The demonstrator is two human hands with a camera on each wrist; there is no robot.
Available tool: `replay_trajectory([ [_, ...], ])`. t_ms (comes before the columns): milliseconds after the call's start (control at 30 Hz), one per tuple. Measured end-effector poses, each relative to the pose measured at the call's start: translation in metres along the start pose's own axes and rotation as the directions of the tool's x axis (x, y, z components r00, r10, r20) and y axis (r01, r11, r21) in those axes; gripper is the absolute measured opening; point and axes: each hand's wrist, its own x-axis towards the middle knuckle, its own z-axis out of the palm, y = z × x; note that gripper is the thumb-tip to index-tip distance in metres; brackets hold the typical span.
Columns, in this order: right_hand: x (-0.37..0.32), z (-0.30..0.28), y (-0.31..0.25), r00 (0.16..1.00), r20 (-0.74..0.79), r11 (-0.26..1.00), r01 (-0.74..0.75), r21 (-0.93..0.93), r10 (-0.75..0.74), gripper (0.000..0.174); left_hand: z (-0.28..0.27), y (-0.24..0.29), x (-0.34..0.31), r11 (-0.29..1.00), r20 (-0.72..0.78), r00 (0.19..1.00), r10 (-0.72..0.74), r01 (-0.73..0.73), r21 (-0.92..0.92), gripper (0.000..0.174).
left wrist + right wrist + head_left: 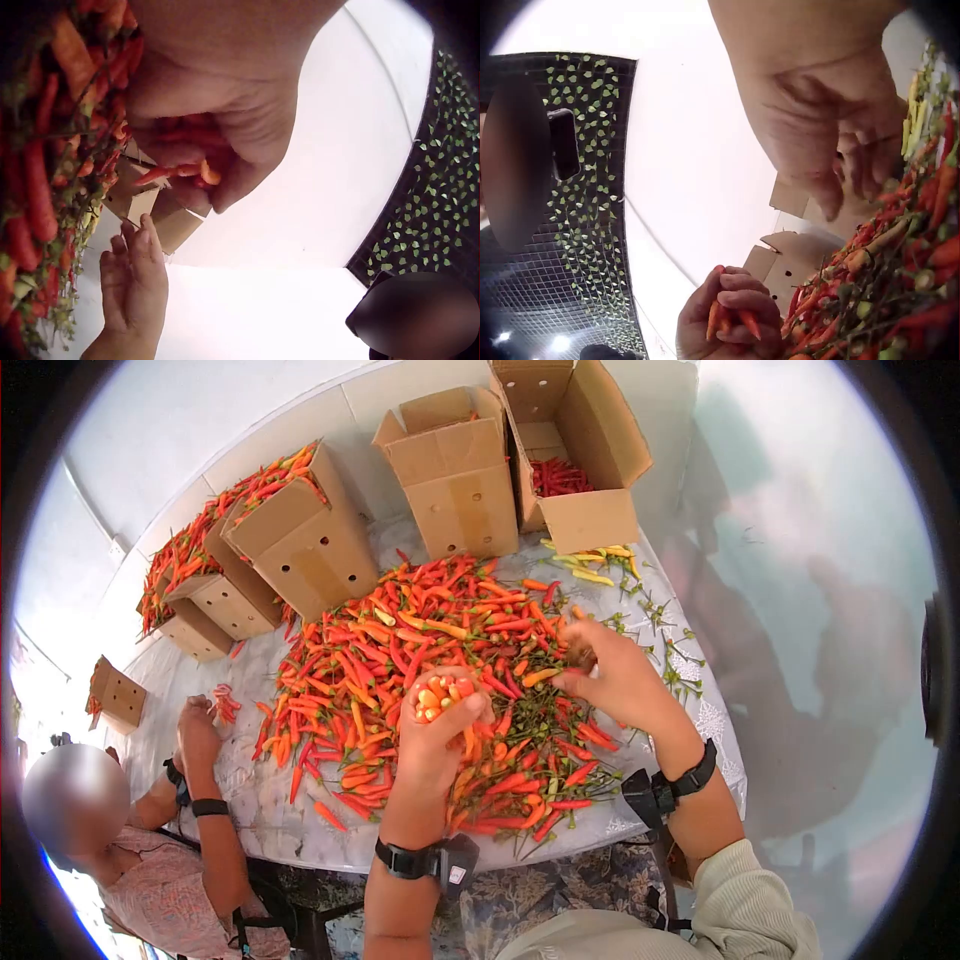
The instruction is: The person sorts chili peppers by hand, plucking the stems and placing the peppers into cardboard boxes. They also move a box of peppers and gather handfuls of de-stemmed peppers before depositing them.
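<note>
My left hand (445, 725) grips a bunch of red and orange chili peppers (437, 695), their rounded ends bunched above the thumb. In the right wrist view, pointed tips of the held chilies (724, 321) stick out from between the curled fingers. My right hand (625, 680) hovers over the right side of the chili pile (400, 640), thumb and fingers apart. In the left wrist view its fingers (135, 251) look loosely extended. Green stems and stalks (545, 725) lie thick among the chilies between both hands.
Cardboard boxes of chilies (300, 550) line the back and left, with a taller box (455, 490) and an open one (590, 520) at the back. Yellow chilies (595, 565) and loose stems (675, 660) lie right. Another person's hand (198, 735) is at the left.
</note>
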Motion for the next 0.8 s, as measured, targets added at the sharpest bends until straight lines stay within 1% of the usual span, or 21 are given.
replay_trajectory([
  [33,-0.002,-0.006,0.000,0.987,0.158,0.991,0.008,-0.132,0.013,0.027,0.001,0.001,0.000,0.999,-0.037,0.999,0.032,-0.031,0.011,0.025],
  [67,-0.002,-0.014,0.001,0.950,0.308,0.965,0.040,-0.260,0.043,0.030,-0.001,0.000,0.001,0.999,-0.030,0.999,0.038,-0.038,0.016,0.024],
  [100,-0.002,-0.020,0.003,0.891,0.444,0.921,0.094,-0.379,0.092,0.032,-0.004,0.000,0.002,0.999,-0.034,0.999,0.027,-0.028,-0.035,0.024],
  [133,-0.003,-0.022,0.006,0.837,0.525,0.913,0.080,-0.399,0.156,0.030,-0.006,-0.001,0.002,0.996,-0.037,0.999,0.015,-0.018,-0.086,0.025],
  [167,-0.002,-0.022,0.005,0.809,0.560,0.907,0.087,-0.412,0.177,0.029,-0.007,-0.001,0.002,0.990,-0.038,0.999,0.003,-0.008,-0.138,0.025],
  [233,-0.001,-0.022,0.002,0.748,0.624,0.894,0.098,-0.438,0.224,0.027,-0.004,0.003,0.000,0.987,-0.066,0.997,-0.040,0.029,-0.157,0.025],
  [267,-0.002,-0.021,0.004,0.770,0.612,0.898,0.124,-0.421,0.180,0.026,-0.002,0.003,-0.001,0.985,-0.078,0.995,-0.062,0.049,-0.167,0.025],
  [333,-0.004,-0.016,0.008,0.807,0.583,0.905,0.177,-0.386,0.091,0.025,-0.001,0.002,0.001,0.982,-0.046,0.997,-0.055,0.045,-0.185,0.019],
  [367,-0.005,-0.015,0.007,0.831,0.552,0.930,0.147,-0.336,0.068,0.023,-0.001,0.001,0.001,0.980,-0.031,0.998,-0.052,0.045,-0.192,0.017],
  [433,-0.003,-0.013,0.002,0.875,0.483,0.968,0.098,-0.231,0.027,0.020,0.001,0.000,0.000,0.972,-0.031,0.999,-0.034,0.026,-0.235,0.018],
  [467,-0.002,-0.013,-0.001,0.887,0.460,0.981,0.057,-0.186,0.035,0.019,0.001,-0.001,0.001,0.966,-0.029,0.999,-0.020,0.012,-0.257,0.018],
  [533,0.001,-0.014,-0.007,0.908,0.414,0.996,-0.019,-0.093,0.056,0.018,0.000,-0.002,0.002,0.976,0.000,1.000,-0.020,0.020,-0.216,0.021],
  [567,0.002,-0.013,-0.008,0.921,0.386,0.998,-0.064,0.027,0.048,0.018,-0.001,-0.002,0.002,0.980,0.014,1.000,-0.022,0.024,-0.196,0.022],
  [600,0.003,-0.011,-0.008,0.933,0.357,0.983,-0.106,0.149,0.046,0.017,-0.002,-0.002,0.001,0.979,-0.011,0.998,-0.065,0.062,-0.194,0.025],
  [633,0.002,-0.009,-0.008,0.944,0.327,0.952,-0.142,0.270,0.048,0.017,0.000,0.000,0.001,0.987,-0.011,0.999,-0.043,0.041,-0.153,0.024],
  [667,0.002,-0.005,-0.010,0.947,0.315,0.901,-0.184,0.394,0.056,0.016,0.004,0.001,0.001,0.994,-0.010,1.000,-0.022,0.021,-0.110,0.023],
  [733,-0.001,0.007,-0.017,0.951,0.298,0.742,-0.256,0.620,0.079,0.015,0.008,0.002,-0.001,1.000,-0.006,1.000,0.009,-0.009,-0.013,0.021],
  [800,-0.003,0.019,-0.019,0.969,0.248,0.741,-0.159,0.653,-0.010,0.015,0.008,-0.003,-0.001,0.996,0.021,0.999,0.038,-0.040,0.078,0.022],
])
